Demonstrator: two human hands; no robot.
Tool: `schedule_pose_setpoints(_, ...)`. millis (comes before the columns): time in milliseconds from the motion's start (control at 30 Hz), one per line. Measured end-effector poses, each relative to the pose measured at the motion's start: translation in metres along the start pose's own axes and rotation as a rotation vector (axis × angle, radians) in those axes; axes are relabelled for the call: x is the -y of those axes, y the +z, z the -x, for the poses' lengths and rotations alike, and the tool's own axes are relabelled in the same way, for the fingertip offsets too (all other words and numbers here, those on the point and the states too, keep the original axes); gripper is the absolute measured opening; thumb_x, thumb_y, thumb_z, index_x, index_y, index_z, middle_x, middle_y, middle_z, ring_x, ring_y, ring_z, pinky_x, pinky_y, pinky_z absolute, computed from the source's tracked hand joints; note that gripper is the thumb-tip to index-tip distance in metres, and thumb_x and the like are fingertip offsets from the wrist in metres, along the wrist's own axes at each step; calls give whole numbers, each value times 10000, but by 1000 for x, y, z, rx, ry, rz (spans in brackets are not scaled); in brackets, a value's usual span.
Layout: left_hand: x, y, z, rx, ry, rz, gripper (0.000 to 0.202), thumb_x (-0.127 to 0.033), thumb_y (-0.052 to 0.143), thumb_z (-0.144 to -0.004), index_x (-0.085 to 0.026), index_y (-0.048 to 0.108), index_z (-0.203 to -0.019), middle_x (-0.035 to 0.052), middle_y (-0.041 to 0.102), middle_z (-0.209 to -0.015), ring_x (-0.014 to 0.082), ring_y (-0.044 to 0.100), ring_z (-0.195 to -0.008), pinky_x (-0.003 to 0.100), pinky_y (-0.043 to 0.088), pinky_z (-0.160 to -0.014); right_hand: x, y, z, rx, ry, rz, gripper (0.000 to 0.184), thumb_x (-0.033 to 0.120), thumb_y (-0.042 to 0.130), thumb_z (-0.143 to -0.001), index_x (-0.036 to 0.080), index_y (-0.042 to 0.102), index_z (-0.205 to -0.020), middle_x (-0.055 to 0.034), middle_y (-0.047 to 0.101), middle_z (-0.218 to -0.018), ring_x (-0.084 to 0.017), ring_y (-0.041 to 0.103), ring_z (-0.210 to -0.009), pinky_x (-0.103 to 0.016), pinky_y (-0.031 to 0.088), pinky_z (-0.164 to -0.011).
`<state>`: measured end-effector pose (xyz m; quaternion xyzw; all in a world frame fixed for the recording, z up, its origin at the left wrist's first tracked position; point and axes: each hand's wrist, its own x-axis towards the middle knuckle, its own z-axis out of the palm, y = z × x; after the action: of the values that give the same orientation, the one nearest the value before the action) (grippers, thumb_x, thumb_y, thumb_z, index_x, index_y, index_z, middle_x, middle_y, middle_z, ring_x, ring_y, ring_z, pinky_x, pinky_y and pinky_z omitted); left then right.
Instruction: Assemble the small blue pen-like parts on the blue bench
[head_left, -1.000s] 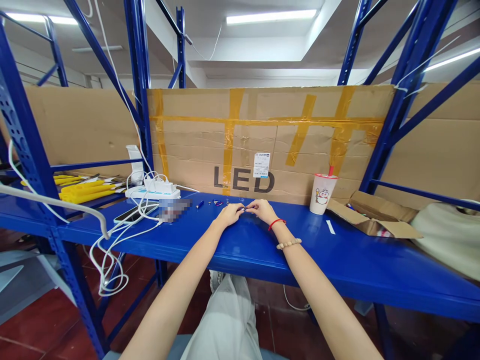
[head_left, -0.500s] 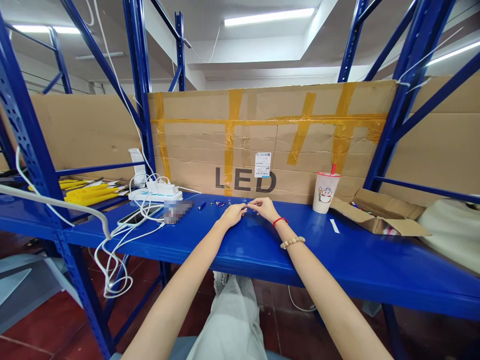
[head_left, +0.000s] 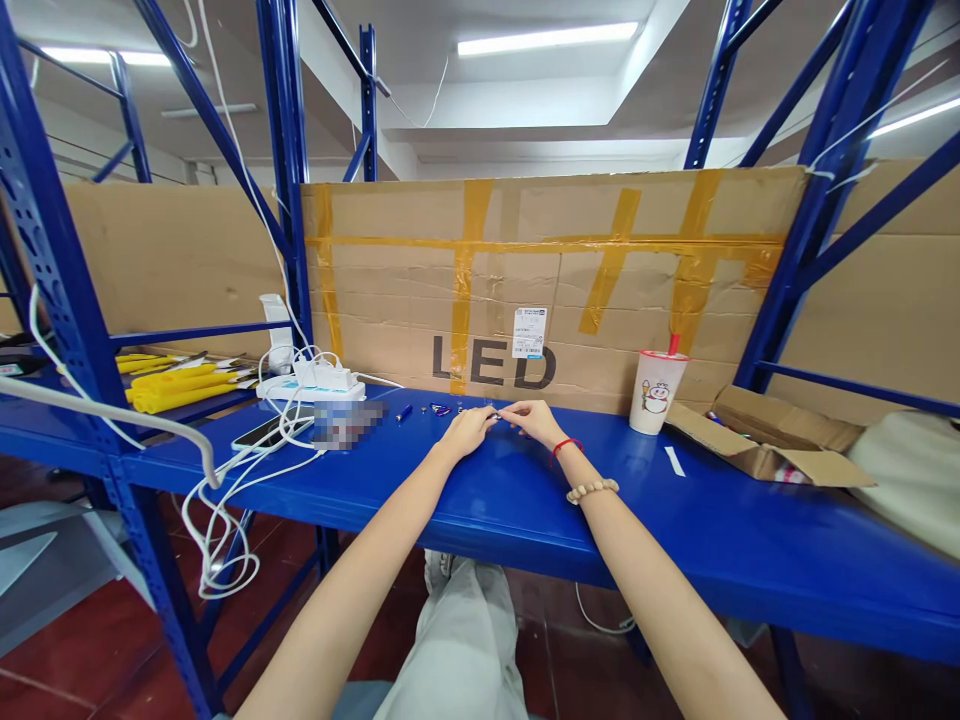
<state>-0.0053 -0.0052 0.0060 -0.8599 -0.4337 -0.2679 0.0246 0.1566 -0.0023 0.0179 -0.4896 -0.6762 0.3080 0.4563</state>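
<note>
Blue metal shelf serves as work surface, cardboard sheet marked LED standing behind it. Small part, too small to identify, sits at shelf rear between both hands. Left hand and right hand meet on it, fingertips pinched together around it. Step in hand, judged: fine fitting of tiny piece. Next move calls for steady, light pinch. More small parts lie just left; phone, power strip, cup well apart.
</note>
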Motion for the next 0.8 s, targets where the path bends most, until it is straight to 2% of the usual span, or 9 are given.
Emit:
schedule_pose_setpoints(333, -4, 1, 1, 28, 59, -61, 245, -206, 327, -930, -170, 511, -1087, 76, 646, -1015, 224, 590, -957, 331, 420, -830, -2, -6, 5, 29, 169, -82, 336, 388, 735, -620, 113, 696, -807, -14, 601, -661, -36, 469, -508, -102, 313, -367)
schedule_pose_setpoints(533, -5, 1, 1, 18, 95, -66, 215, -194, 349, -924, -155, 519, -1050, 72, 653, -986, 214, 594, -932, 315, 407, -807, -4, -7, 4, 92, 293, -136, 363, 381, 791, -559, 118, 672, -779, -10, 596, -711, -23, 487, -519, -88, 287, -361)
schedule_pose_setpoints(667, -9, -2, 2, -4, 130, -65, 226, -197, 348, -926, -155, 513, -1073, 73, 643, -1018, 204, 581, -943, 322, 377, -829, -1, -10, 6, 140, 378, -199, 310, 372, 756, -634, 128, 643, -788, -8, 595, -745, -14, 498, -508, -82, 307, -366)
schedule_pose_setpoints(800, -14, -4, 3, -19, 173, -65, 237, -201, 349, -924, -169, 527, -1077, 69, 627, -1063, 200, 557, -977, 321, 351, -846, 3, -15, 11, 172, 414, -249, 233, 320, 741, -667, 130, 631, -746, 6, 573, -671, -12, 474, -468, -80, 299, -343)
